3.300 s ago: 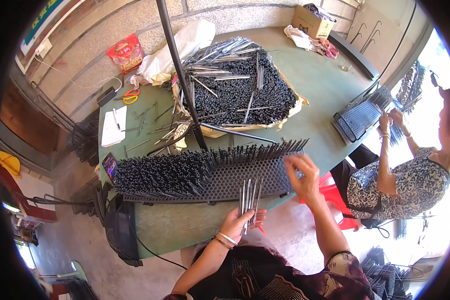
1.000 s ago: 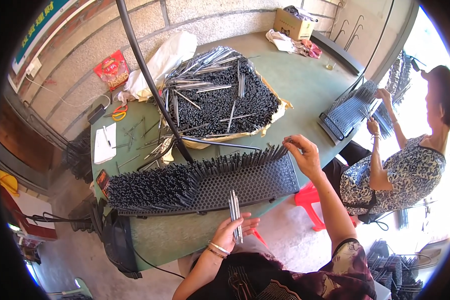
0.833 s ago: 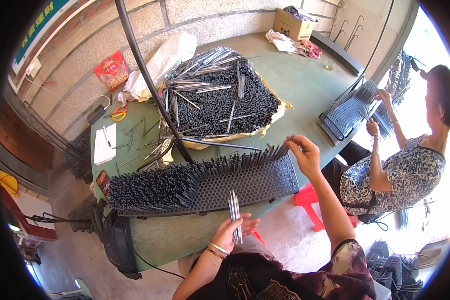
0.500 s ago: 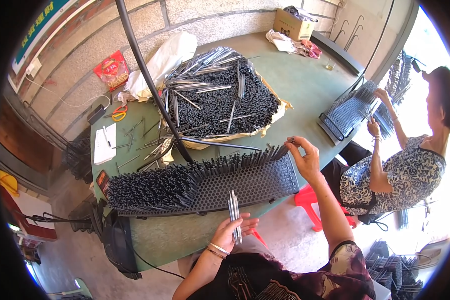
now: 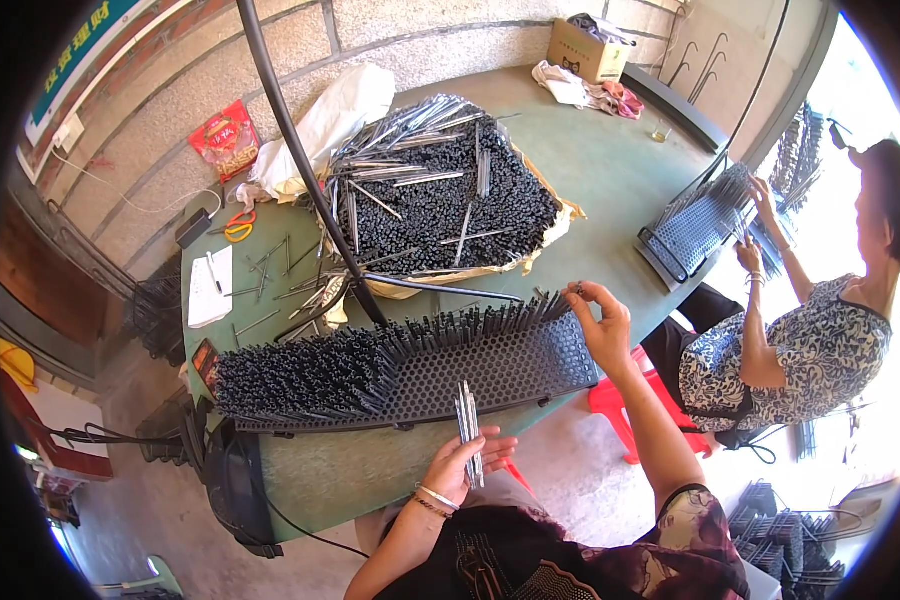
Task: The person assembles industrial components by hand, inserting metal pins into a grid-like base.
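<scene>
A long black perforated rack (image 5: pixel 480 370) lies on the near side of the table. Thin dark-tipped metal rods (image 5: pixel 300 375) stand packed in its left part, and a band of them runs along its far edge to the right. My left hand (image 5: pixel 462 462) holds a small bundle of silvery rods (image 5: pixel 468 430) under the thumb, in front of the rack. At the rack's far right corner, my right hand (image 5: pixel 602 318) pinches the dark tip of a rod between thumb and fingertips; the rod's lower part is hard to make out.
Behind the rack, a big pile of rods (image 5: pixel 450 200) sits in paper wrapping. A black curved metal bar (image 5: pixel 280 110) rises before it. Orange scissors (image 5: pixel 238 228), a paper with a pen (image 5: pixel 210 285) and loose rods lie left. At right a co-worker (image 5: pixel 800 330) handles another rack (image 5: pixel 695 235).
My right hand has shifted slightly left and down at the rack's far right corner. My left hand and its bundle stay put. The co-worker's hands have moved a little.
</scene>
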Tool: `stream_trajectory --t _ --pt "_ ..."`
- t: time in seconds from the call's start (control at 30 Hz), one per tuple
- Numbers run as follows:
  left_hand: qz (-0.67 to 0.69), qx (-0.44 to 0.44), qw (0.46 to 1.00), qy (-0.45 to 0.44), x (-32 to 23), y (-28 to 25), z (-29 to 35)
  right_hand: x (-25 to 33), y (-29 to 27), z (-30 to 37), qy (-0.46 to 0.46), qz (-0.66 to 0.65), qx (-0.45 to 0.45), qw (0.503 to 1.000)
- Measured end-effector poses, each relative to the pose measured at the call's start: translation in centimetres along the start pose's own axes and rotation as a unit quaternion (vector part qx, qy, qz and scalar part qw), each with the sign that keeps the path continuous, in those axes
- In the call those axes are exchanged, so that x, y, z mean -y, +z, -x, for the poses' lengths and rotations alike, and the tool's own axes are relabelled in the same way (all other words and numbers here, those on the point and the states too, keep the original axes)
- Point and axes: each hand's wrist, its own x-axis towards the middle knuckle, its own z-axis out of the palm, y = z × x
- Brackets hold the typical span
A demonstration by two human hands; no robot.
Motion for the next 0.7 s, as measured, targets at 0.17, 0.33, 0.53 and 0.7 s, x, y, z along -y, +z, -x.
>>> stream_trajectory --t 0.17,0.33,0.53,0.7 --pt "-0.004 0.008 1.0 0.006 0.1 0.0 0.1 1.6 0.0 -0.4 -0.062 0.031 0.019 0.997" --pt "-0.052 0.028 0.998 -0.012 -0.2 0.7 0.4 2.2 -0.2 -0.5 -0.146 0.117 0.038 0.982" --pt "-0.05 0.051 0.997 -0.006 -0.1 0.5 0.4 2.9 -0.2 -1.1 -0.178 0.154 0.073 0.969" --pt "0.023 0.02 1.0 -0.008 1.0 -1.0 -0.9 2.8 -0.1 -1.8 -0.143 0.264 0.066 0.951"
